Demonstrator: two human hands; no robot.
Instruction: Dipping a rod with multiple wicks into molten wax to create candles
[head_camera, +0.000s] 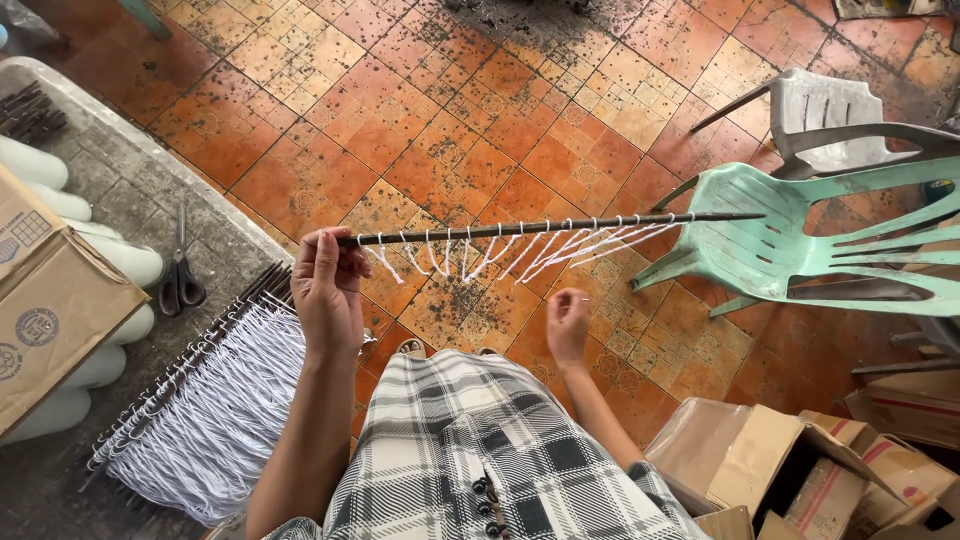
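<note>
Above the tiled floor (420, 130), level with my knees, I see a thin dark rod (550, 228) held out nearly flat, pointing away to the right toward a green chair (790, 250). White strings (520, 255) are tied along it in a row, their loose ends hanging down and slanting to the left. My left hand (328, 292) has its fingers closed round the near end of the rod, thumb and fingertips pinched at the top. My right hand (568, 325) sits lower and to the right, below the strings; its fingers are curled in, and I think a thin string end is pinched there, though it is too fine to tell for sure. Under both hands is my lap in a checked grey-and-white cloth (480, 450) with dark buttons. On the grey table (120, 190) at my left lies a stack of finished rods (200, 390) with their white strings fanned out toward me, scissors (180, 275) just beyond them, a cardboard box (50, 310) at the edge, and white rolls (110, 255) beside the box. A grey chair (830, 115) stands behind the green one, and open cartons (800, 470) sit on the floor at my lower right.
</note>
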